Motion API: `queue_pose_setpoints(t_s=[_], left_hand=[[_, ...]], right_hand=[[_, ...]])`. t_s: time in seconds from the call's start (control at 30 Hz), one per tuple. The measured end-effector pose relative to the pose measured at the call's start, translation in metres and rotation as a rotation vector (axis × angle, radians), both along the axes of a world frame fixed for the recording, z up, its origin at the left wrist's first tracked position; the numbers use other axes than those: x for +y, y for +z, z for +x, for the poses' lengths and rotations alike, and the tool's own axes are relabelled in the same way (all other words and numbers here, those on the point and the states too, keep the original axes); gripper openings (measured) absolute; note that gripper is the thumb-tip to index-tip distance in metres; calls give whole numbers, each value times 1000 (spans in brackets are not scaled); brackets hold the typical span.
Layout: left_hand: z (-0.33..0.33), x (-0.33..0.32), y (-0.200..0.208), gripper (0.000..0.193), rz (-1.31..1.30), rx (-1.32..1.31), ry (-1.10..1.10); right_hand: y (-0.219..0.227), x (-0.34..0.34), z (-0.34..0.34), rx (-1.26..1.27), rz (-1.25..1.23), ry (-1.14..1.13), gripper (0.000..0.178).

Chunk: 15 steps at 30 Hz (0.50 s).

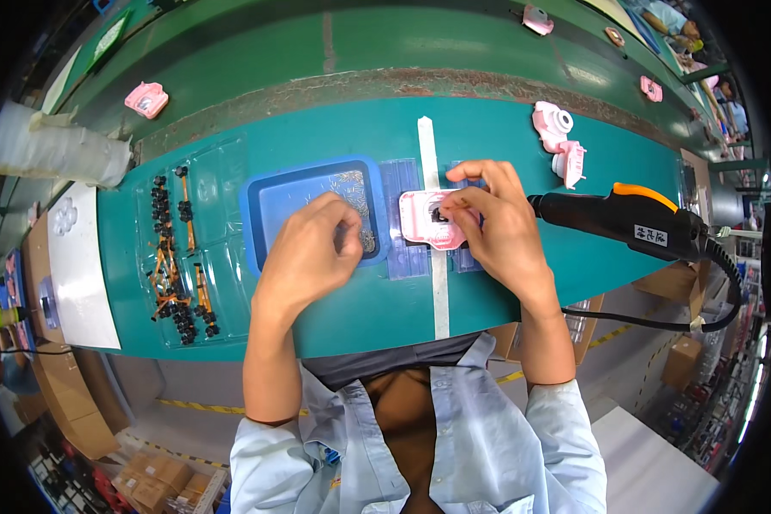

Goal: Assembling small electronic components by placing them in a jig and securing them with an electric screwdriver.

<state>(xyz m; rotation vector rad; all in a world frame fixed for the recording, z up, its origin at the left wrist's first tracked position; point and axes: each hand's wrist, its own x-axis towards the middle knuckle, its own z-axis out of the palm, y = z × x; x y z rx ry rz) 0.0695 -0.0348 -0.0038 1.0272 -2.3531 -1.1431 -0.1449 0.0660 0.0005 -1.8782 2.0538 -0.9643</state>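
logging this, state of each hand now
Left hand: curled over blue tray; anything held cannot be told.
Right hand: bent at pink case; grip unclear.

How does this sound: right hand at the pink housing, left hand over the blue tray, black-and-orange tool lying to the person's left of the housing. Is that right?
Not quite: the head view shows the black-and-orange tool to the right of the pink housing. The right hand is at the housing, the left hand over the blue tray.
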Motion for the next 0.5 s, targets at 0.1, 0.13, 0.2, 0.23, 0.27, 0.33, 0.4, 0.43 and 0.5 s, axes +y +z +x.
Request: queue_pose_setpoints(t_s=[0.1, 0.13, 0.2, 0.23, 0.27, 0.33, 0.4, 0.43, 0.5], left_hand=[[0, -1, 4, 7, 30, -5, 50], [-1, -1, 3, 7, 39, -7, 67], [-1, -2, 3, 8, 46, 2, 73], [-1, -3, 2, 8, 52, 12, 80], [-1, -3, 2, 9, 58, 21, 87], [-1, -4, 2, 9, 66, 40, 96], [-1, -4, 2, 10, 59, 45, 101], [-1, -4, 3, 9, 56, 73, 86], [0, -6, -1, 8, 15, 105, 48]], right_hand=[[-2, -3, 0, 61, -9, 5, 7], [-3, -3, -1, 81, -13, 7, 7], [-4, -6, -1, 90, -19, 7, 7], [-4, -7, -2, 99, -26, 9, 7], [-5, -8, -2, 109, -34, 12, 7], [-5, -10, -2, 114, -47, 16, 8], [-3, -12, -3, 174, -40, 32, 11], [-1, -13, -5, 203, -40, 41, 12], [2, -17, -6, 229, -61, 64, 16]])
